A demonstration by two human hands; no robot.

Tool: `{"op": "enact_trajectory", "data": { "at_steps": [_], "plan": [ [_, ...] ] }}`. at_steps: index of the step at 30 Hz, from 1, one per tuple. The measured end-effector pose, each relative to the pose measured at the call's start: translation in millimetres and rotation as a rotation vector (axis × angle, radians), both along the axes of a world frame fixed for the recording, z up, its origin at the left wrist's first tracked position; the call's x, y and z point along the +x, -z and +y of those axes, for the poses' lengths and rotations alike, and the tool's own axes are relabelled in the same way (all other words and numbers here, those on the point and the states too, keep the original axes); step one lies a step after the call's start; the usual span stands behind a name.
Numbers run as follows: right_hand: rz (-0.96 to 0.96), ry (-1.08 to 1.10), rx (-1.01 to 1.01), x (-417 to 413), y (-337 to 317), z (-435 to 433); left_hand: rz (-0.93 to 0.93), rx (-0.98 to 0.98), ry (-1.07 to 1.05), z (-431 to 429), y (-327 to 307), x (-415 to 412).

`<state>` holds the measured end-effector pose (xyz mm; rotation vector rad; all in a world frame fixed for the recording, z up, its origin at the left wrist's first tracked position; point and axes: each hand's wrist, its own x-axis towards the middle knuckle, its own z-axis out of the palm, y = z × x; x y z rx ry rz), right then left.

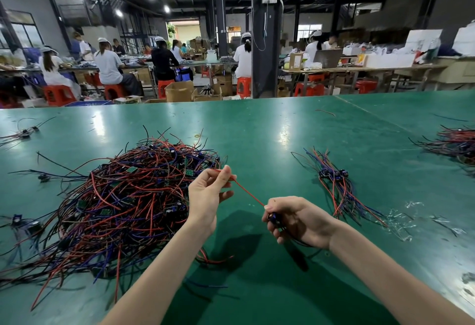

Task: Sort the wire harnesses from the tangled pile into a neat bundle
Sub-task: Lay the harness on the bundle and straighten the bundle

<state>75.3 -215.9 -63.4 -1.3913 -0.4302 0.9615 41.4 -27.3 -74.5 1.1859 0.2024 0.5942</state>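
A big tangled pile (120, 201) of red, blue and black wire harnesses with small green boards lies on the green table, left of centre. My left hand (205, 196) is raised at the pile's right edge and pinches a red wire (250, 194) between thumb and fingertips. That wire runs taut down to my right hand (295, 220), which grips the harness's dark blue connector, with black wires trailing under the palm. A small sorted bundle (336, 185) of harnesses lies to the right of both hands, connectors together.
Another heap of harnesses (455, 142) sits at the table's right edge. Loose harnesses lie at the far left (24, 131) and near left (19, 221). Clear plastic scraps (401, 221) lie right of the bundle. Seated workers and cardboard boxes fill the hall behind.
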Motion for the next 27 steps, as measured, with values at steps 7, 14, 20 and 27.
{"op": "enact_trajectory", "data": {
  "at_steps": [7,14,20,27],
  "plan": [
    [0.006,-0.034,-0.028,0,1,1,0.021,0.033,-0.039,4,5,2],
    [0.010,-0.061,-0.091,0,3,0,0.087,0.119,-0.047,3,10,3],
    [0.019,-0.071,-0.103,1,4,-2,0.100,0.108,-0.050,3,11,3],
    [0.048,-0.069,-0.111,1,4,-1,0.112,0.048,-0.061,5,11,5]
  ]
}}
